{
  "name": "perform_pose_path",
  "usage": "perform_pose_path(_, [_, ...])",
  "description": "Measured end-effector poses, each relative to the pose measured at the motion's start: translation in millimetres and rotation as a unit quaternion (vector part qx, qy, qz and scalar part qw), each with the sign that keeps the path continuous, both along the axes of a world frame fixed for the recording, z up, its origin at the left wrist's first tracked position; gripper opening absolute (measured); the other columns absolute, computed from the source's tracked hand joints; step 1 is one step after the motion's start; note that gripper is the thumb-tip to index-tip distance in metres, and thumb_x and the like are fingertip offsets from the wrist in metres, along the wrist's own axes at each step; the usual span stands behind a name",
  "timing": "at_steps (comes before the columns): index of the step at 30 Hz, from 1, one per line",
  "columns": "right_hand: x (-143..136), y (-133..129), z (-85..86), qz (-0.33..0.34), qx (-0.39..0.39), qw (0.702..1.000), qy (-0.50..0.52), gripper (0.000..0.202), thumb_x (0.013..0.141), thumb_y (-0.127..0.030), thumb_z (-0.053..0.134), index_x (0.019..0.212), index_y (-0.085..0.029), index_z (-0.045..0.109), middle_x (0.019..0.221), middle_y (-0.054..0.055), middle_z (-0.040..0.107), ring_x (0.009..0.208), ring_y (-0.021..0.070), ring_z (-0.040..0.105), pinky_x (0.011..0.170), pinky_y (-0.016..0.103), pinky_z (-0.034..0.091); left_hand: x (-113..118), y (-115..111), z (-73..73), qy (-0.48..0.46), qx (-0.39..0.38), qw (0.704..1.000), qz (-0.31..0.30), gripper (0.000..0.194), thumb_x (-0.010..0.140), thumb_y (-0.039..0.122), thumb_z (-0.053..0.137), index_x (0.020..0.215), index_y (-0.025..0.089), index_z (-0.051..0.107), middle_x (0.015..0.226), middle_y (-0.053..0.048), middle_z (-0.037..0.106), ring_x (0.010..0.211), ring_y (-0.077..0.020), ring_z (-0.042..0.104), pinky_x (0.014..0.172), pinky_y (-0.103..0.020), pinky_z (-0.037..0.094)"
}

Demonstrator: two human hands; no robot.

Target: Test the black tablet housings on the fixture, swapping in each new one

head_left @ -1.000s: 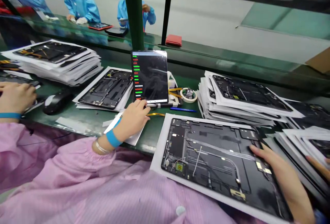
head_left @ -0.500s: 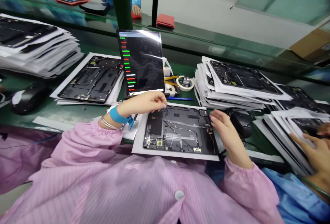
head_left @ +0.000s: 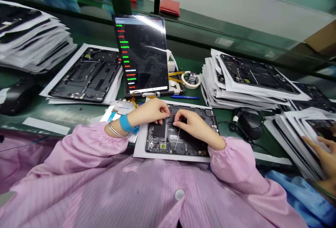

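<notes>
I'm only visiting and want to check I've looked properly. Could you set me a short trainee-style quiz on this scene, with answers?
1. What flat thing are the left hand and right hand over, and what lies beneath it?
2. At which hand's wrist does a blue band show? A: left only. B: right only. C: both.
3. True or false: the blue pen lies inside the tape roll.

Key
1. A black panel, with white paper beneath it.
2. A.
3. False: the pen lies outside the roll, on the side nearer the person.
</notes>
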State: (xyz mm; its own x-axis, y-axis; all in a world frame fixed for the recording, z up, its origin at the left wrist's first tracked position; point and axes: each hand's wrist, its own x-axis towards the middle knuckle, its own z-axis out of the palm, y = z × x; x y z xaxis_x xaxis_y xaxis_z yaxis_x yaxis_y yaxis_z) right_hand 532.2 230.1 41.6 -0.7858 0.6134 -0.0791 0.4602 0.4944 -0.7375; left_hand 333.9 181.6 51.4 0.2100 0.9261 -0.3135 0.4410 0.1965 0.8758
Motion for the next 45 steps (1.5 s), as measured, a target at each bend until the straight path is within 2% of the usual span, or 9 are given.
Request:
perform_pose_path(2, [3,-1,1.5,-0.032,-0.045,0.998,0.040,0.005,0.083,-0.015,0.064,0.084,-0.019,0.061,0.079,-0.002,0.065,0.070,0.0129,0.059,0.066,0.026,0.045,1,0,-1.5,0.007,0.007,1.000,-0.004,0.009,0.078,0.015,0.058,0.080,0.013,0.067,0.054,0.001,0.061,0.047,-0.0111,0.061,0.041,-0.017,0.045])
perform_pose_path(5, [2,-3,3.0,-0.058,-0.016,0.997,0.044,0.010,0.083,-0.015,0.063,0.091,-0.020,0.065,0.083,-0.001,0.068,0.074,0.0135,0.062,0.069,0.026,0.045,2,-1,-2.6,0.013,0.026,0.999,-0.012,0.013,0.077,0.015,0.057,0.082,0.013,0.069,0.053,0.002,0.062,0.045,-0.0106,0.060,0.041,-0.017,0.044])
perform_pose_path(8, [0,-4,4.2,-0.064,0.029,0.997,0.026,0.003,0.083,-0.018,0.065,0.081,-0.020,0.066,0.077,-0.001,0.068,0.068,0.0128,0.059,0.066,0.025,0.043,2,-1,-2.0,0.011,0.037,0.999,-0.013,0.015,0.076,0.015,0.057,0.084,0.014,0.070,0.055,0.002,0.063,0.046,-0.0108,0.061,0.042,-0.017,0.044])
perform_pose_path(11, [0,-5,6.2,-0.063,0.024,0.997,0.030,0.007,0.083,-0.018,0.063,0.076,-0.019,0.064,0.069,-0.002,0.064,0.061,0.0113,0.055,0.060,0.024,0.040,2,-2,-1.0,0.006,0.039,0.999,-0.008,0.017,0.075,0.016,0.056,0.085,0.014,0.070,0.057,0.002,0.064,0.047,-0.0115,0.061,0.042,-0.018,0.044])
perform_pose_path(23, [-1,-5,10.1,-0.056,0.022,0.998,0.019,0.008,0.080,-0.017,0.059,0.073,-0.018,0.062,0.066,-0.002,0.059,0.059,0.0109,0.049,0.057,0.023,0.038,1,-3,-6.5,0.016,0.120,0.992,-0.033,0.018,0.073,0.015,0.058,0.083,0.015,0.072,0.073,-0.002,0.071,0.061,-0.0127,0.063,0.056,-0.022,0.046])
perform_pose_path(33, [0,-6,9.5,-0.066,0.023,0.997,0.015,0.009,0.080,-0.017,0.058,0.072,-0.018,0.062,0.065,-0.002,0.059,0.058,0.0107,0.049,0.058,0.023,0.038,4,-4,-2.6,0.034,0.123,0.991,-0.030,0.011,0.077,0.023,0.066,0.080,0.016,0.073,0.074,-0.002,0.071,0.065,-0.0141,0.062,0.060,-0.024,0.045])
perform_pose_path(38, [-1,-6,10.4,-0.046,0.028,0.998,0.022,0.010,0.081,-0.020,0.057,0.072,-0.019,0.061,0.065,-0.002,0.059,0.058,0.0119,0.050,0.056,0.024,0.038,9,-5,-5.1,0.071,0.186,0.980,-0.015,0.012,0.075,0.017,0.062,0.076,0.016,0.074,0.074,-0.002,0.072,0.068,-0.0151,0.063,0.062,-0.024,0.043])
perform_pose_path(41, [-2,-1,7.9,-0.026,0.043,0.999,0.002,0.013,0.083,-0.024,0.055,0.073,-0.019,0.061,0.065,-0.001,0.060,0.059,0.0137,0.052,0.056,0.025,0.039,9,-3,-7.1,0.074,0.186,0.979,-0.027,0.012,0.075,0.016,0.063,0.077,0.016,0.075,0.075,-0.002,0.073,0.069,-0.0158,0.064,0.063,-0.023,0.044])
perform_pose_path(45, [3,7,5.1,0.005,0.081,0.995,-0.054,0.018,0.088,-0.033,0.053,0.078,-0.020,0.062,0.074,0.002,0.064,0.066,0.0180,0.058,0.061,0.029,0.044,-6,3,8.0,0.072,0.193,0.977,-0.055,0.020,0.079,0.027,0.068,0.095,0.017,0.074,0.089,-0.004,0.074,0.082,-0.0183,0.066,0.072,-0.024,0.048])
